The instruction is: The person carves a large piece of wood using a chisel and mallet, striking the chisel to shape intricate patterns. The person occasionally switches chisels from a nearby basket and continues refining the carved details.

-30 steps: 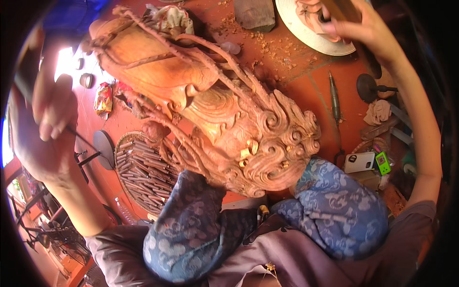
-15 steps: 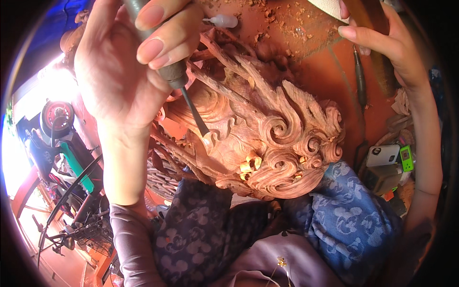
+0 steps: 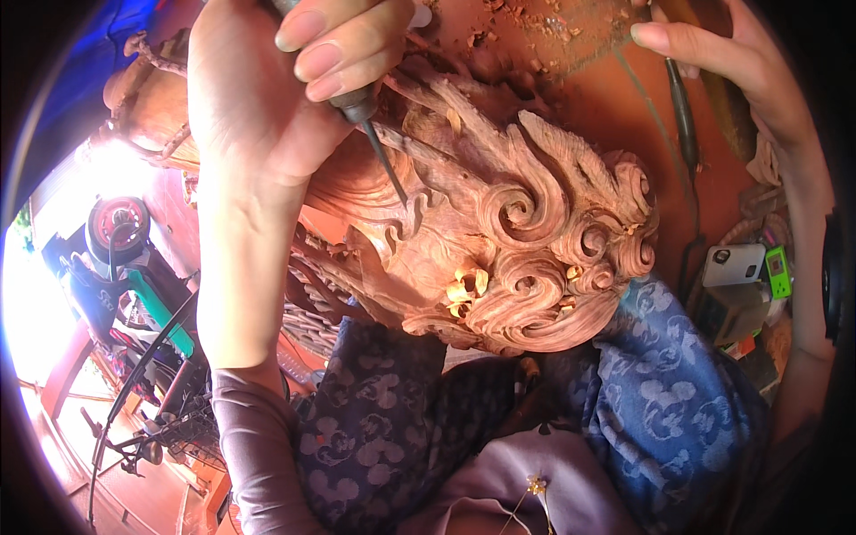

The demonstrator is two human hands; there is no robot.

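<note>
My left hand [image 3: 330, 71] grips the dark grey handle of a chisel [image 3: 386, 163]. The thin metal shank slants down, its tip at a curled groove of a reddish-brown wood carving [image 3: 526, 214] covered in swirls and scrolls. Yellowish wood shavings [image 3: 465, 287] lie in the carving's hollows. At the upper right, beyond the carving, my right hand [image 3: 731, 53] is raised around a brown wooden bar [image 3: 731, 120], its thumb stretched to the left. Much of that bar is hidden behind the hand and in shadow, so its full shape does not show.
A slim dark tool [image 3: 682, 116] lies on the red tiled floor [image 3: 624, 111], where wood chips are scattered. At the right sit a white phone [image 3: 734, 266] and a bright green device [image 3: 778, 272]. My blue patterned trousers [image 3: 669, 383] flank the carving. A motorbike [image 3: 134, 276] stands at the left.
The chisel tip has shifted up and right across the carving, to a different groove. My right hand has moved up slightly, and less of the wooden bar shows. The view has shifted a little.
</note>
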